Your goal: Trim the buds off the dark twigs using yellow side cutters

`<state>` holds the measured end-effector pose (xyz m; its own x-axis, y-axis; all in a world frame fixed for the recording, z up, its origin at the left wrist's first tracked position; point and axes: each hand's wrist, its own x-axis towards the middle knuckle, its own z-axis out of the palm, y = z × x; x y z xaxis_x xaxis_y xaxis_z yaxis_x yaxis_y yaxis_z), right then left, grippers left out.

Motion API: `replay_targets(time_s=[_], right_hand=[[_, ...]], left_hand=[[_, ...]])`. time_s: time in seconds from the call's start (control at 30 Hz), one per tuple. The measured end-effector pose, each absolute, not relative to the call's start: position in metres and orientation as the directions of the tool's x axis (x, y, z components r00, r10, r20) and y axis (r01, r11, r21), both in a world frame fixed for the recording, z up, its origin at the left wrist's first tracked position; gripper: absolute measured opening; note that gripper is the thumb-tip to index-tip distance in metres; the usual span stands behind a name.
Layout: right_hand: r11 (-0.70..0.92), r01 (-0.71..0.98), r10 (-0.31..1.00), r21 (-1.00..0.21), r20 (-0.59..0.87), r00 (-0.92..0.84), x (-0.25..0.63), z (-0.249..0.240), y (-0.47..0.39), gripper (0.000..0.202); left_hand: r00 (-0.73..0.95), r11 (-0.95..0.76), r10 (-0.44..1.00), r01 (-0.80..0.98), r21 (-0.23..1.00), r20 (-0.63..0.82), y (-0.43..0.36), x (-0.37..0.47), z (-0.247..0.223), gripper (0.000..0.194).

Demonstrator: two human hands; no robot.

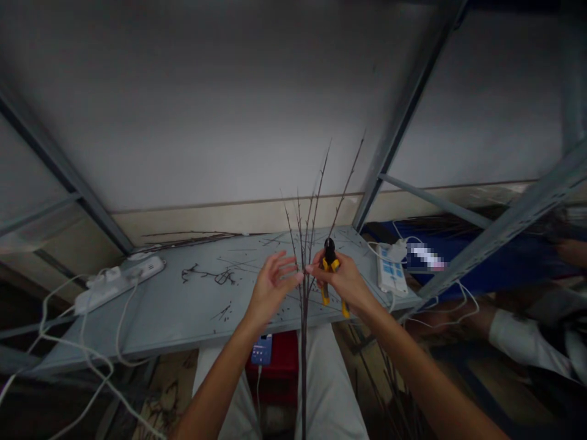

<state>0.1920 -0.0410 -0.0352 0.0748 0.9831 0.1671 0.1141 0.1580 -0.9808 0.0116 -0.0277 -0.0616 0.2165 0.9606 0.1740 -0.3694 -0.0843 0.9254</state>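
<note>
A long, thin branch [304, 342] with several upright twigs stands between my knees and rises past the table's front edge. My left hand [274, 282] is at its left side, palm turned inward, fingers apart, the thumb tip at the stems; whether it touches them I cannot tell. My right hand [342, 278] holds pliers [329, 260] with a black head and yellow-and-black handles, jaws pointing up. Its thumb and forefinger reach to the stems from the right. One twig [349, 177] leans out to the right behind the pliers.
Cut twig bits [224, 311] and a dark tangled twig [208, 275] lie on the grey table [160, 318]. Longer branches [197, 237] rest along the wall. Power strips [120, 284] with white cords flank both ends. Metal posts [408, 110] frame the table. At right, another person's leg [523, 342] shows.
</note>
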Motion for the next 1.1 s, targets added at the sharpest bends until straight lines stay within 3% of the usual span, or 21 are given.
replay_targets(time_s=[0.1,0.2,0.33,0.63,0.8,1.1], right_hand=[[0.147,0.157,0.98,-0.977,0.165,0.107,0.189,-0.029,-0.045,0.039],[0.137,0.226,0.977,-0.964,0.169,0.13,0.186,-0.026,-0.048,0.039],[0.135,0.219,0.981,-0.966,0.161,0.108,0.189,-0.027,-0.048,0.04],[0.051,0.206,0.998,-0.977,0.054,0.009,0.206,-0.027,-0.056,0.046],[0.057,0.28,0.997,-0.958,0.067,0.024,0.201,-0.042,-0.071,0.05],[0.113,0.36,0.994,-0.926,0.108,-0.036,0.191,-0.072,-0.095,0.03]], left_hand=[[0.28,-0.089,0.951,-0.166,0.982,0.133,-0.052,0.015,-0.095,0.041],[0.265,-0.101,0.956,-0.101,0.99,0.125,-0.071,0.014,-0.118,0.024],[0.227,-0.005,0.973,-0.185,0.983,0.048,-0.081,0.006,-0.123,0.028],[0.354,0.162,0.935,-0.366,0.916,-0.024,-0.092,-0.004,-0.112,0.028],[0.372,0.172,0.928,-0.385,0.907,-0.019,-0.091,0.002,-0.118,0.027],[0.324,0.108,0.946,-0.395,0.912,0.028,-0.089,0.012,-0.116,0.026]])
